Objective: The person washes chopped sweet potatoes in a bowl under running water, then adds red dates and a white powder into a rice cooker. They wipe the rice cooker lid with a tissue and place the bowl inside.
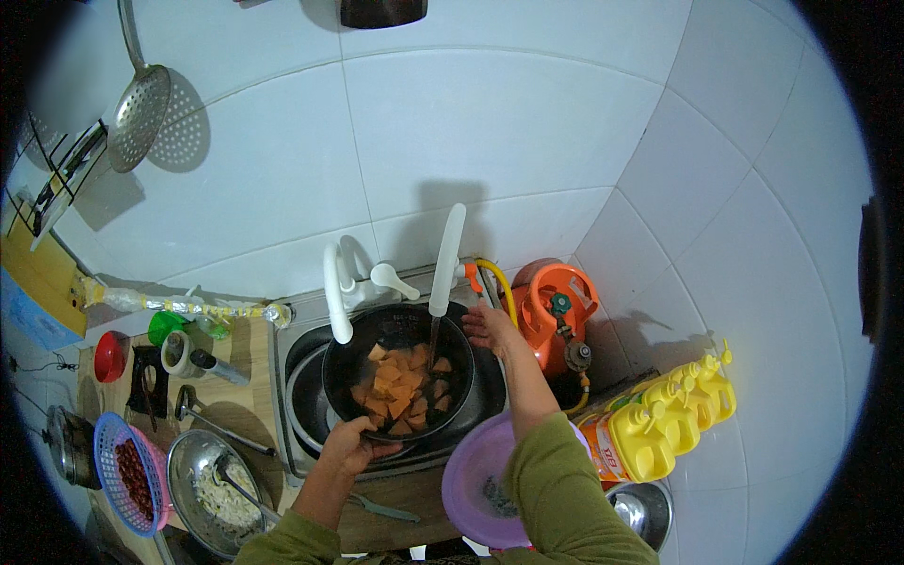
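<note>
My left hand (355, 446) grips the near rim of a black pot (395, 325) held over the sink. Orange chunks, perhaps sweet potato or pumpkin (397, 385), lie in water inside it. A thin stream of water falls into the pot from a white spout (446, 261). Beside the pot's far right rim, my right hand (489, 329) is raised with fingers extended, just below the orange tap lever (473, 277). Whether it touches the lever is hard to tell. A second white faucet (333, 296) arches over the pot's left side.
The metal sink (282, 424) holds another basin (304, 395). On the right are a purple basin (462, 487), an orange gas cylinder (537, 318) and yellow jugs (646, 445). Leftward stand a metal bowl (185, 494) with white food and a blue basket (106, 431). A peeler (387, 510) lies in front.
</note>
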Tool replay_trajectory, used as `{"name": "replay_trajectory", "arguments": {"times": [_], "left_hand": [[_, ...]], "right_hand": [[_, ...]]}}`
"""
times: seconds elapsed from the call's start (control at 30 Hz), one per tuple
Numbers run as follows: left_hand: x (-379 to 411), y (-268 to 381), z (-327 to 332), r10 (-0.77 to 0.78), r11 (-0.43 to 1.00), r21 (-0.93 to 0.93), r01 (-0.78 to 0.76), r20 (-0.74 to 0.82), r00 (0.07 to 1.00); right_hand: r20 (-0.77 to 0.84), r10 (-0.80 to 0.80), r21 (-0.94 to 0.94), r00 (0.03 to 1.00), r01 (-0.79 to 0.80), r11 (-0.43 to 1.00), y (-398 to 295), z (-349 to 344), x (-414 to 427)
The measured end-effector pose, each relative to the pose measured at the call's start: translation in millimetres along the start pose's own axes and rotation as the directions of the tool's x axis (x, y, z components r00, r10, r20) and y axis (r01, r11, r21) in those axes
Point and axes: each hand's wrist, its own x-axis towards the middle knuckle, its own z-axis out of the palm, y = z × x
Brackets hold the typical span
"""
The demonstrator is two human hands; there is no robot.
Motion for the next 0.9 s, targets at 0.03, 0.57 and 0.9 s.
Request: {"name": "replay_trajectory", "arguments": {"times": [0.03,0.57,0.9], "left_hand": [[0.5,-0.2,-0.6,-0.001,1.000,0.002,0.001,-0.009,1.000],[-6.1,2.3,4.1,-0.009,1.000,0.002,0.009,-0.032,0.999],[-6.4,6.1,4.1,0.002,1.000,0.021,-0.001,-0.018,1.000]], "right_hand": [[-0.033,0.002,0.014,0.999,-0.002,1.000,0.6,-0.8,4.1],[-0.171,-0.069,0.381,0.983,0.130,0.915,7.0,-9.1,57.4],[-0.204,-0.089,0.352,0.975,0.158,0.923,-7.8,3.3,48.4]]}}
